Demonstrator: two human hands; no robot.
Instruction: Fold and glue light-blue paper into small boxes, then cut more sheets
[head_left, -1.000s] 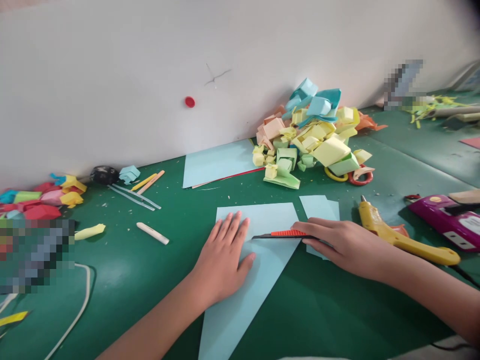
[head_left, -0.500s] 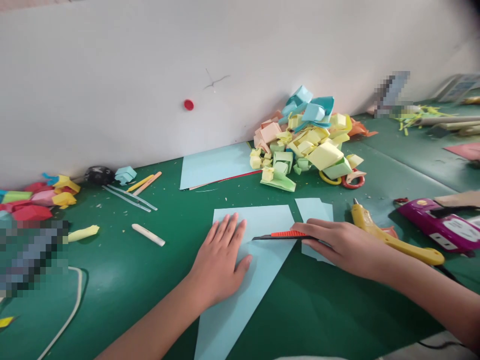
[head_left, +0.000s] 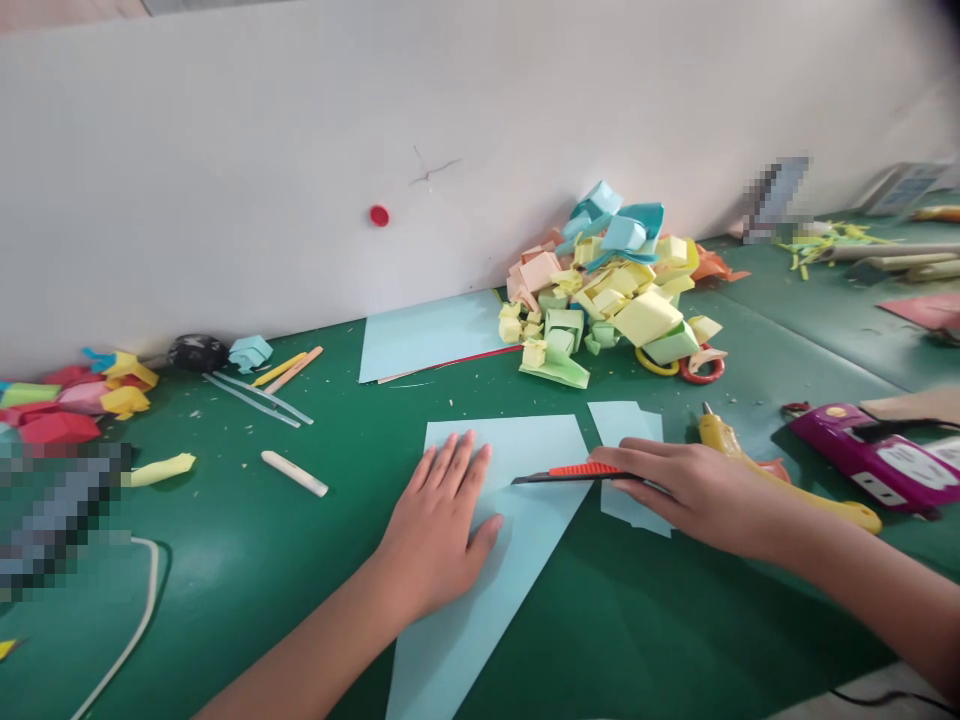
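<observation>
My left hand (head_left: 442, 525) lies flat with fingers spread on a light blue sheet of paper (head_left: 457, 650), pressing it to the green table. In my right hand (head_left: 690, 490) is a utility knife (head_left: 592, 469) with an orange-red and black handle. Its blade points left across the upper part of the sheet, with the tip close to my left fingers; whether it touches the paper I cannot tell. Smaller blue paper pieces (head_left: 619, 418) lie partly under my right hand, beside the sheet's slanted right edge.
Against the white wall sits a pile of folded paper shapes (head_left: 615, 290) by scissors (head_left: 703, 365) and a blue sheet (head_left: 427, 330). At right are a yellow glue gun (head_left: 795, 488) and a purple device (head_left: 870, 455). A white stick (head_left: 295, 473) and coloured paper pieces (head_left: 67, 400) lie left.
My right hand and the knife have shifted slightly to the right, drawing the blade tip a little away from my left fingers. My left hand stays on the sheet.
</observation>
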